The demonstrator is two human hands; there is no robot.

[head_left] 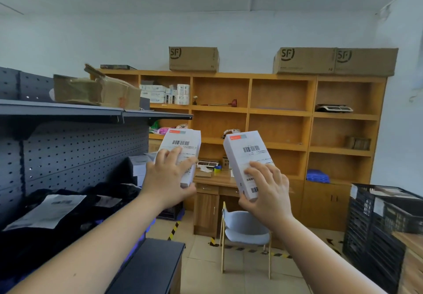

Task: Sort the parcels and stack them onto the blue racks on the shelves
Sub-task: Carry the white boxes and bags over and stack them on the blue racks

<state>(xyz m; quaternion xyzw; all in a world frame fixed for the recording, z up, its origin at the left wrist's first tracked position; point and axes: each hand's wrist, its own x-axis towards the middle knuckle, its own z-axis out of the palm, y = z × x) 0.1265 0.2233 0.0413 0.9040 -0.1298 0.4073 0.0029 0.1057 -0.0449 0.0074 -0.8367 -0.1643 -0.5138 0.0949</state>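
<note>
1. While both arms are reaching out in front, each hand is holding up one small white parcel, label side facing the camera. The left hand [170,177] is wrapping its fingers over the lower half of the left parcel [182,149]; the right hand [266,188] is clamping the bottom end of the right parcel [246,154]. Both boxes are hanging in mid-air, apart from each other, not resting on anything.

2. Handling guess: these are looking like stiff, light cardboard cartons, since one hand each is managing them easily. The smooth faces and glossy labels are probably a bit slippery, so gripping across the narrow sides near the middle is seeming safer than pinching one end.

3. Containers: the grey pegboard shelf [75,156] on the left is carrying dark soft bags with white labels [49,211], and a sliver of blue rack [150,225] is peeking out at its lower edge, though I'm not sure, it's mostly hidden. Black crates [375,220] on the right are holding more boxes, I think.

4. The wooden shelving [281,110] behind is mostly sitting empty, with brown cartons [194,59] on top.
</note>
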